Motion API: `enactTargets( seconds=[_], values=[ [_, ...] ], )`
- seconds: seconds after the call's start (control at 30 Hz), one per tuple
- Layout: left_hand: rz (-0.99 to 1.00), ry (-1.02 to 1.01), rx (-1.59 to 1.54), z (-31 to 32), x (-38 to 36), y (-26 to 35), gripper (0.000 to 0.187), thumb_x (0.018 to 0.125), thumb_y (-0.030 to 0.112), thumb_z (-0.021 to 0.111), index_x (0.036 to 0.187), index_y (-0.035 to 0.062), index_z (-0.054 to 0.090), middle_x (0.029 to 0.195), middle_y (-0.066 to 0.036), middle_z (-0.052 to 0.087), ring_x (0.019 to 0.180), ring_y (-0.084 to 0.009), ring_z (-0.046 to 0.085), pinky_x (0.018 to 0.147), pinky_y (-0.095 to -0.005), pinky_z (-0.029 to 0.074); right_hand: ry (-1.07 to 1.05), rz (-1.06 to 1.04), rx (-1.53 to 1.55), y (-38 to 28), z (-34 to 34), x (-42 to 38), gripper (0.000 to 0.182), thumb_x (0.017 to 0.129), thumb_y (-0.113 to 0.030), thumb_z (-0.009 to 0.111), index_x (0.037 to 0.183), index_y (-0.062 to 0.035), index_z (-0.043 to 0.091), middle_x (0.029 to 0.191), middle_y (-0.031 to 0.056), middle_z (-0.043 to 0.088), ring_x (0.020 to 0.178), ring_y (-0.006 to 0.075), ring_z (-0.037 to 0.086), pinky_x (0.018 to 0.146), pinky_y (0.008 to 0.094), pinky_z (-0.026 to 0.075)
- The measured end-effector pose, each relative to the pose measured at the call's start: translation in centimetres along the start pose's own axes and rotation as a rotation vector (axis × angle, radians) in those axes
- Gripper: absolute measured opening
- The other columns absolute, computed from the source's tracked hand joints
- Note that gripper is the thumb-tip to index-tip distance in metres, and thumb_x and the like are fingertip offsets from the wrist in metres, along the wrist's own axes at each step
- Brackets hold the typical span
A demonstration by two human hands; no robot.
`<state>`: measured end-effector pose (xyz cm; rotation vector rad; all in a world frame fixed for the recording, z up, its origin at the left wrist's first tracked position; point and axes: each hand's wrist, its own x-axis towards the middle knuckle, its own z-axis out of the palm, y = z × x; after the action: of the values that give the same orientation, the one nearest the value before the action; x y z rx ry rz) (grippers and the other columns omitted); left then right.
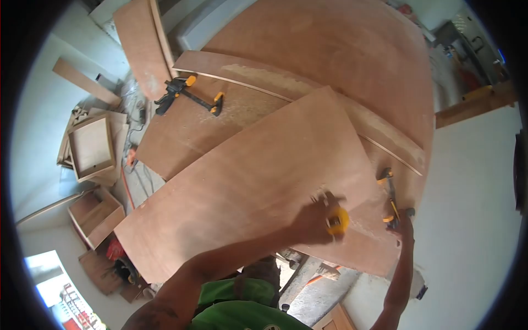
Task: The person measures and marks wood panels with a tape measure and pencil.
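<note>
Tape measure (336, 220), yellow, lies on the near right part of the top plywood sheet (247, 181), enclosed by my left hand (313, 223). My right hand (404, 225) appears to grasp the near end of a bar clamp (389, 199) at the right edge. A second clamp (190, 94) lies far left.

Broad plywood sheet (247, 181) lies bare; clamps (190, 94) (389, 199) seemingly block two edges.
</note>
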<state>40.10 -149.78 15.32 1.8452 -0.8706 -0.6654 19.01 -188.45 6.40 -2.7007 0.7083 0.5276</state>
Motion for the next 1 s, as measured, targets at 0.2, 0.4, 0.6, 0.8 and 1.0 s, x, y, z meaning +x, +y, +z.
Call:
enactTargets(
  seconds=[0.2, 0.4, 0.6, 0.8, 1.0],
  values=[
    [-0.187, 0.507, 0.266, -18.7, 3.2, -5.8, 0.065, 0.062, 0.023, 0.079, 0.118, 0.0018, 0.051, 0.105, -0.015, 0.059, 0.092, -0.0230, 0.059, 0.081, -0.0335, 0.050, 0.085, -0.141, 0.127, -2.2, -2.2, 5.2, 0.069, 0.052, -0.018, 0.085, 0.110, -0.0048, 0.049, 0.102, 0.0187, 0.056, 0.099, 0.0357, 0.056, 0.084, 0.0424, 0.047],
    [-0.231, 0.582, 0.351, -23.2, 3.1, -10.3, 0.063, 0.064, 0.023, 0.078, 0.117, 0.0002, 0.053, 0.104, -0.015, 0.061, 0.095, -0.0224, 0.060, 0.083, -0.0328, 0.050, 0.438, -0.438, 0.039, -9.3, -9.3, 17.1, 0.052, 0.057, -0.017, 0.082, 0.098, 0.0003, 0.054, 0.092, 0.0161, 0.055, 0.087, 0.0361, 0.056, 0.078, 0.0411, 0.046],
    [-0.316, 0.448, 0.428, -23.6, 9.1, -14.7, 0.070, 0.066, 0.027, 0.076, 0.125, 0.0005, 0.050, 0.121, -0.019, 0.056, 0.112, -0.0300, 0.055, 0.096, -0.0382, 0.044, 0.355, -0.601, -0.146, -21.4, -7.3, 31.0, 0.095, 0.052, -0.025, 0.086, 0.133, -0.0078, 0.040, 0.118, 0.0209, 0.053, 0.098, 0.0389, 0.057, 0.090, 0.0415, 0.047],
    [-0.308, 0.608, 0.530, -22.4, 8.8, -16.5, 0.068, 0.071, 0.027, 0.076, 0.128, 0.0036, 0.048, 0.133, -0.021, 0.047, 0.126, -0.0362, 0.042, 0.106, -0.0419, 0.034, 0.165, -0.768, -0.173, -21.3, -2.9, 40.1, 0.113, 0.049, -0.030, 0.086, 0.143, -0.0108, 0.026, 0.117, 0.0250, 0.052, 0.101, 0.0404, 0.056, 0.091, 0.0406, 0.047],
    [-0.348, 0.997, 0.516, -20.8, -8.6, -15.2, 0.057, 0.071, 0.018, 0.078, 0.121, 0.0045, 0.055, 0.131, -0.019, 0.050, 0.123, -0.0320, 0.047, 0.100, -0.0418, 0.040, 0.087, -0.549, -0.196, -19.0, -4.7, 42.1, 0.115, 0.047, -0.025, 0.084, 0.143, -0.0107, 0.024, 0.113, 0.0232, 0.053, 0.102, 0.0406, 0.056, 0.088, 0.0414, 0.048]
  ],
)
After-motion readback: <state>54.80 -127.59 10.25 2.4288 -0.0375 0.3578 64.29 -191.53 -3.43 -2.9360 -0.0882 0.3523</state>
